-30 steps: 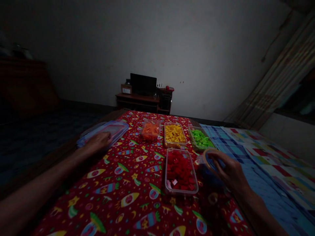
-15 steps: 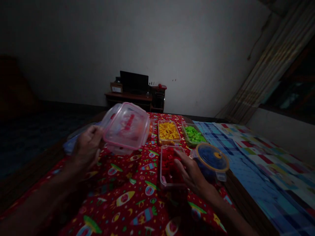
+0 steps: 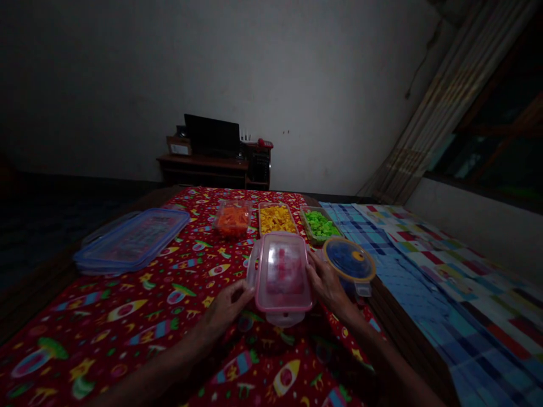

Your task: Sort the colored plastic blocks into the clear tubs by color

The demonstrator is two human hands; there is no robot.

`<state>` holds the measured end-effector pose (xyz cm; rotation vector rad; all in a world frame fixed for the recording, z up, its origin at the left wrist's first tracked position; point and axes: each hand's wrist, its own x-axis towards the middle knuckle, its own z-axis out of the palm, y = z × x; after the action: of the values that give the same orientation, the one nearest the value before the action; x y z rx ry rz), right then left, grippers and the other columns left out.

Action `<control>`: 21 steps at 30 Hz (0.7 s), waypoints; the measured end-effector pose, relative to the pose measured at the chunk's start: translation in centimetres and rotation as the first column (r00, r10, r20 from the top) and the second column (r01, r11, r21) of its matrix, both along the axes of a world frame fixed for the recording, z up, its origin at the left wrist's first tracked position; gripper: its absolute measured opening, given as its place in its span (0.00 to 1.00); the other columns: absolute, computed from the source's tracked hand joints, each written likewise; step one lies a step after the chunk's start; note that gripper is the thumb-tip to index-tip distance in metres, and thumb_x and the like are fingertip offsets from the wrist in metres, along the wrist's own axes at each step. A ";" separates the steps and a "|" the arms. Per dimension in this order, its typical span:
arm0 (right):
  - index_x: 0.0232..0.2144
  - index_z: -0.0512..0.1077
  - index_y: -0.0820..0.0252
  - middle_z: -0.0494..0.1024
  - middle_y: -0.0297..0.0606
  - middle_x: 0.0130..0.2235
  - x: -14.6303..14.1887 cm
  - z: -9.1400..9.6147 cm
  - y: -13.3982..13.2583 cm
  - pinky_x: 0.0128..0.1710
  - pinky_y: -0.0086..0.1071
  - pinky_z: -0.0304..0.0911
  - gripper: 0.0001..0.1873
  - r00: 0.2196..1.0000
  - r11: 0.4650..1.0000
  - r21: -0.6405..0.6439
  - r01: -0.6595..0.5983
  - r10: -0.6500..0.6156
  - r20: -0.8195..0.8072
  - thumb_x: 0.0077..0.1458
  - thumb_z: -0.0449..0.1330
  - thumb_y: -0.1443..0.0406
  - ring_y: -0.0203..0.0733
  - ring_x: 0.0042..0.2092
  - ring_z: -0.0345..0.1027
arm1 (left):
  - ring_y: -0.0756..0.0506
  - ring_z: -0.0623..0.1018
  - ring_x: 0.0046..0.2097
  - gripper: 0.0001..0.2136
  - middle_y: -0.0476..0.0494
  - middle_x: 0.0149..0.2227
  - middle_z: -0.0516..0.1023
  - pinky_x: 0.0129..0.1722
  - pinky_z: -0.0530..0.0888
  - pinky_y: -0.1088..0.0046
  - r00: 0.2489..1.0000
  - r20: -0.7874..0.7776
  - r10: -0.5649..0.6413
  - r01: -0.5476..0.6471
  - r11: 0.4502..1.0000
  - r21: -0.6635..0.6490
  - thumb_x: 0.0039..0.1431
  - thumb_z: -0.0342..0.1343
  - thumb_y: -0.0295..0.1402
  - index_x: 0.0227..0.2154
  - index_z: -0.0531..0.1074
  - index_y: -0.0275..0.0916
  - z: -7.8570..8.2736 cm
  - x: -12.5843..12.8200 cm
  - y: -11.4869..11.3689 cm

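A clear lid with a pink rim [image 3: 282, 273] lies on top of the container of red pieces in the middle of the red patterned tablecloth [image 3: 169, 316]. My left hand [image 3: 227, 308] holds the lid's near left corner with fingers curled. My right hand [image 3: 327, 284] presses against the lid's right edge. A round tub with a blue lid and orange rim [image 3: 350, 263] stands just right of my right hand.
Behind stand open containers of orange pieces [image 3: 232, 218], yellow pieces [image 3: 276, 219] and green pieces [image 3: 319, 224]. A stack of blue-rimmed lids [image 3: 131, 240] lies at the left. A checked blue cloth [image 3: 424, 265] lies to the right. A desk with a dark screen [image 3: 212, 135] stands by the wall.
My left hand picked a pink-rimmed lid from the left stack, carried it right and set it on the red-piece container. My right hand left the round tub and came to the lid's right edge.
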<state>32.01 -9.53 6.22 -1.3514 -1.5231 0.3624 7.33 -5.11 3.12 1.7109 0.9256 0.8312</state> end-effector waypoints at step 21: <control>0.45 0.71 0.55 0.78 0.30 0.41 6.2 7.2 -0.7 0.39 0.28 0.73 0.18 0.531 0.971 0.182 0.157 0.073 -0.844 0.49 0.63 0.66 0.35 0.40 0.74 | 0.45 0.76 0.39 0.12 0.42 0.39 0.78 0.41 0.73 0.69 0.893 -0.352 -0.281 0.449 0.619 0.644 0.62 0.45 0.27 0.37 0.76 0.39 2.6 7.0 7.8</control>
<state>38.22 -10.18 13.43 -0.7852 -0.6507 0.6700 14.30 2.71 5.74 2.6173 0.3311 0.7722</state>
